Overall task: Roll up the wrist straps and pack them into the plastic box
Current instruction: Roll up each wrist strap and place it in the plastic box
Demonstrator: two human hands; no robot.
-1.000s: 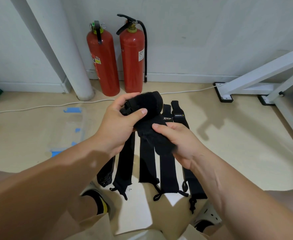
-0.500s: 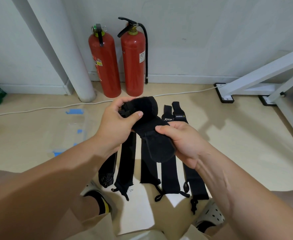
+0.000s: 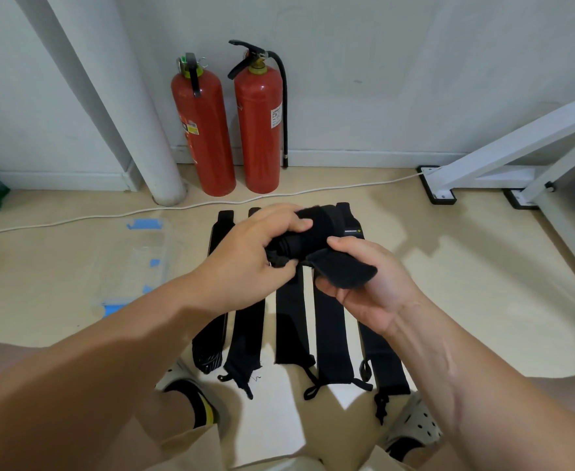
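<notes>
A black wrist strap [image 3: 313, 239], mostly rolled, is held in the air above the floor. My left hand [image 3: 248, 256] grips the rolled part. My right hand [image 3: 367, 283] pinches the fuzzy loose tail end of that strap between thumb and fingers. Several more black wrist straps [image 3: 330, 328] lie flat side by side on the floor below my hands. The clear plastic box [image 3: 136, 263] with blue clips sits on the floor to the left, with nothing visible inside.
Two red fire extinguishers [image 3: 228, 130] stand against the wall beside a white pipe [image 3: 136, 113]. A white cable [image 3: 75, 219] runs along the floor. A white metal frame [image 3: 517, 158] is at the right. My feet [image 3: 191, 396] are near the straps' lower ends.
The roll has grown tighter and the loose tail shorter. My left hand turned over the roll and my right hand shifted to the tail's end. The view tilted down slightly.
</notes>
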